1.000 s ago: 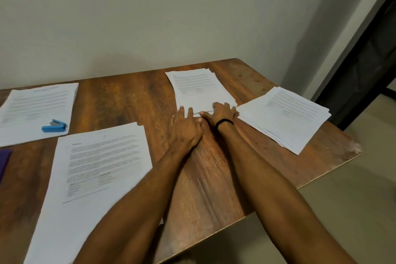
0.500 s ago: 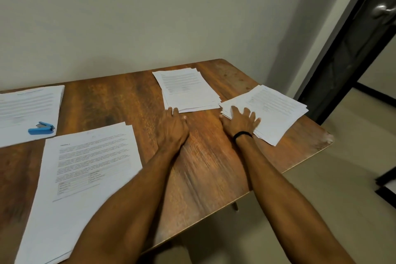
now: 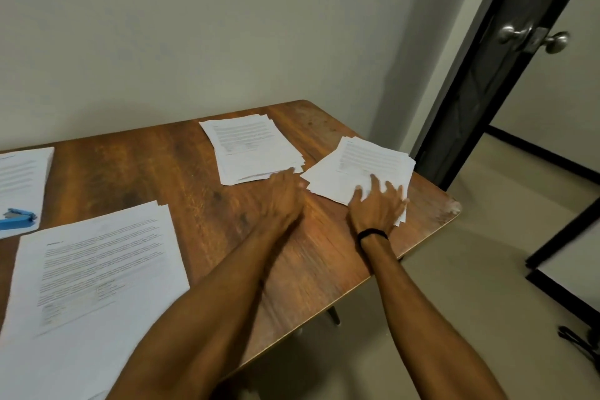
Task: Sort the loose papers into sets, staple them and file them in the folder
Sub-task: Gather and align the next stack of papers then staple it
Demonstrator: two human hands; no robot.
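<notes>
Several stacks of printed white papers lie on the wooden table (image 3: 201,178). My right hand (image 3: 378,204) lies flat with spread fingers on the near end of the far-right stack (image 3: 367,161). My left hand (image 3: 284,196), blurred, rests on the table between that stack and the back-middle stack (image 3: 251,148), its fingertips at the left edge of the right stack. A large stack (image 3: 94,282) lies at the near left. Another stack (image 3: 21,178) sits at the far left with a blue stapler (image 3: 16,218) on it. No folder is in view.
The table's right corner (image 3: 453,206) ends just beyond the right stack, with floor below. A dark door with metal knobs (image 3: 532,37) stands open at the right. A wall runs behind the table.
My right hand slid further onto the right stack. My left hand moved right from the middle stack toward the right stack. The camera turned right.
</notes>
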